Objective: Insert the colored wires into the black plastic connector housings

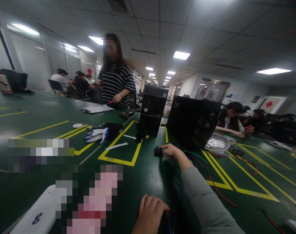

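Note:
My right hand (172, 152) reaches forward over the green table, its fingers closed on a small black block-like part (158, 151). The part's exact kind is hard to make out. Close to my body, my left hand (150, 211) has its fingers curled round the side of a dark object (165, 224) at the bottom edge. Blue strands show on that object, but most of it is hidden or out of frame. Blue wires (182, 191) run along the table beside my right forearm.
Two black computer cases (151, 112) (194, 122) stand ahead. A red wire (220, 188) and a round metal basket (217, 142) lie to the right. Blue-and-white gloves (97, 135), paper strips (116, 146) and a white device (38, 209) are left. A person (117, 81) stands opposite.

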The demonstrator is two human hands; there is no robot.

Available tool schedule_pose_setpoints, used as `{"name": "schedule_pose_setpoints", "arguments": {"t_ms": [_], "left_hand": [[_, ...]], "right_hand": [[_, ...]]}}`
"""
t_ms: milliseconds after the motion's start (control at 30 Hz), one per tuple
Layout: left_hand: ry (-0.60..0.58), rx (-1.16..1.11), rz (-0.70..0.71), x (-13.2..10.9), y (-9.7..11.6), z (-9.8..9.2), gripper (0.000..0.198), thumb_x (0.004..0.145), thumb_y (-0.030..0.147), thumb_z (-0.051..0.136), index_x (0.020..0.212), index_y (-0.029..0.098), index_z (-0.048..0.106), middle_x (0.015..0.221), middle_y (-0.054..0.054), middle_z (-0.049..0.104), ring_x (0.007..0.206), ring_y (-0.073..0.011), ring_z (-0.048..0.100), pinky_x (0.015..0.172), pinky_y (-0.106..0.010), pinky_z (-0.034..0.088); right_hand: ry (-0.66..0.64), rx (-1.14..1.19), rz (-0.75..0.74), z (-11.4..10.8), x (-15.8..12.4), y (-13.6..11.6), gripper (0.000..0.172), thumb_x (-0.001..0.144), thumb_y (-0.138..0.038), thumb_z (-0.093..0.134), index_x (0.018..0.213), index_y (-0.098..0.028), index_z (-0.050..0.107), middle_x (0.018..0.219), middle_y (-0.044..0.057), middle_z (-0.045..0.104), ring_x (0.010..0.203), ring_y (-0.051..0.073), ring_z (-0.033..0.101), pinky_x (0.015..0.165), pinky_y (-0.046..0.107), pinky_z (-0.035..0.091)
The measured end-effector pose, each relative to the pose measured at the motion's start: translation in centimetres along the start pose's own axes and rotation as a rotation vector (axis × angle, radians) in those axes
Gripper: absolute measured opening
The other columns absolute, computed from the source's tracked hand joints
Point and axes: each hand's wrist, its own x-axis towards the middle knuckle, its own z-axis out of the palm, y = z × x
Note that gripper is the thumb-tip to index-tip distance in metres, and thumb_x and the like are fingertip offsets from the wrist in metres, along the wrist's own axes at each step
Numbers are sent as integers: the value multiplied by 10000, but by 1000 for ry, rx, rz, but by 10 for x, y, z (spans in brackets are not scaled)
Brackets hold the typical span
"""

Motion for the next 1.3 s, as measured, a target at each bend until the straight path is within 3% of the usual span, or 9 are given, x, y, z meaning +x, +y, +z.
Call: {"name": "schedule_pose_setpoints", "arguments": {"t_ms": [200,433,600,733,833,933,1033,1167,1300], "left_hand": [[14,-3,18,-1,2,-1,488,608,398,769,1034,262,573,1045,-15,596,1011,-270,533,1028,-521,264],[35,-66,31,-7,8,-8,519,581,376,776,1038,259,560,1054,-11,578,1020,-261,504,1042,-502,229],[76,-113,19,-13,18,-15,462,585,299,761,998,246,563,1033,-18,565,1025,-256,478,1038,-464,213],[113,-114,36,-16,22,-15,420,593,231,705,983,245,548,1028,-13,556,1007,-250,467,1013,-441,233],[115,-102,32,-18,26,-16,407,586,198,677,968,237,539,1012,-14,554,990,-249,467,991,-429,254],[115,-98,41,-20,29,-19,357,619,190,633,957,240,529,1012,-14,554,982,-247,467,970,-416,275],[136,-125,65,-21,31,-21,370,626,164,611,975,244,519,1009,-12,554,972,-239,467,944,-393,295],[155,-140,70,-21,31,-21,365,620,173,625,962,240,515,982,-8,554,947,-238,467,918,-380,308],[168,-138,55,-20,29,-19,380,587,145,610,941,239,511,962,1,550,933,-232,468,880,-353,323]], "right_hand": [[-34,-186,-55,-5,-2,12,270,914,-316,567,1142,-170,578,1081,56,625,855,168,632,731,349,540],[159,-359,-87,-8,-25,25,293,911,-323,566,1173,-191,566,1200,75,574,1012,215,588,855,430,493],[362,-367,-216,3,-64,22,322,939,-329,497,1235,-209,539,1290,86,515,1141,245,501,923,439,424],[407,-321,-338,21,-118,26,298,962,-321,408,1138,-243,635,1190,56,605,1131,195,506,922,281,377],[325,-296,-369,36,-166,38,337,943,-360,420,829,-240,714,842,35,706,826,174,633,696,247,417],[212,-268,-361,51,-208,54,485,924,-445,423,549,-226,640,522,16,634,503,145,581,501,249,343],[15,-26,-297,68,-234,68,502,890,-510,442,515,-213,594,492,20,617,449,134,555,459,230,330],[-217,390,-209,90,-241,77,493,817,-579,479,531,-186,565,473,-2,533,409,105,475,413,200,317],[-346,508,-216,96,-241,78,435,783,-534,536,549,-169,575,461,-37,453,410,70,351,411,193,230]]}}
